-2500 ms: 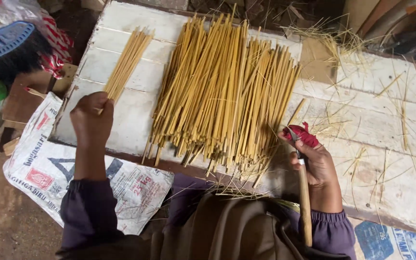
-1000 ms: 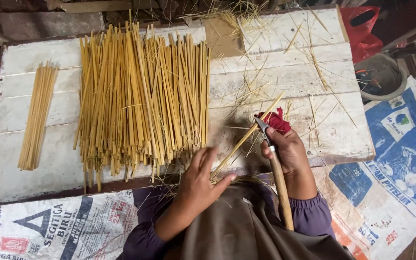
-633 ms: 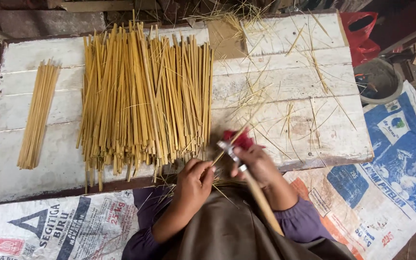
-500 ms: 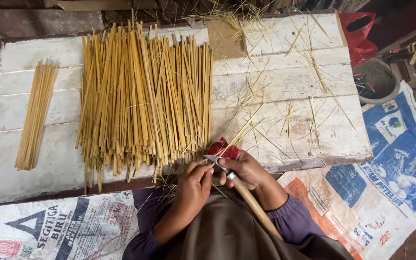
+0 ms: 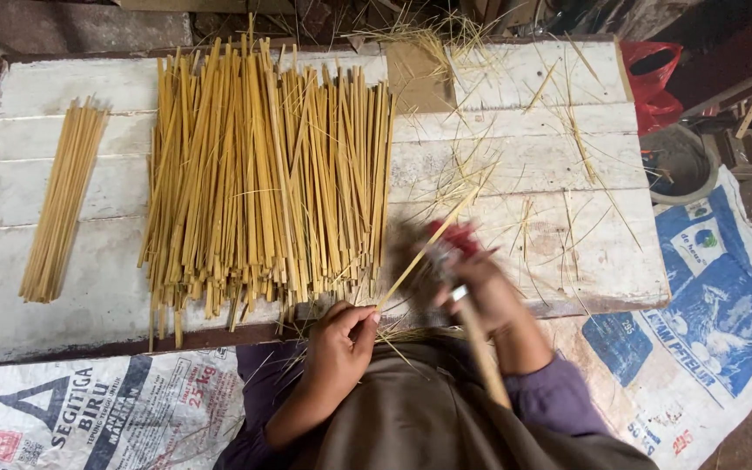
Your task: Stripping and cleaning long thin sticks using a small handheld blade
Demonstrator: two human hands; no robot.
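Note:
My left hand [image 5: 341, 341] pinches the near end of one thin yellow bamboo strip [image 5: 424, 248] at the board's front edge; the strip slants up to the right. My right hand [image 5: 485, 292], blurred by motion, grips a knife with a long wooden handle [image 5: 483, 357] and red cloth [image 5: 454, 237] wrapped near the blade, held against the strip. A large pile of bamboo strips [image 5: 263, 174] lies left of my hands. A small neat bundle of strips [image 5: 63, 200] rests at the far left of the board.
The white plank board [image 5: 524, 165] is strewn with thin shavings. Printed woven sacks [image 5: 97, 409] [image 5: 707, 305] lie on the ground on both sides. A round grey basin [image 5: 676, 161] and a red bag [image 5: 650, 78] sit at the right.
My left hand left the small bundle and picked up a single strip. My right hand with the knife has since moved up along the strip, away from my body, blurring.

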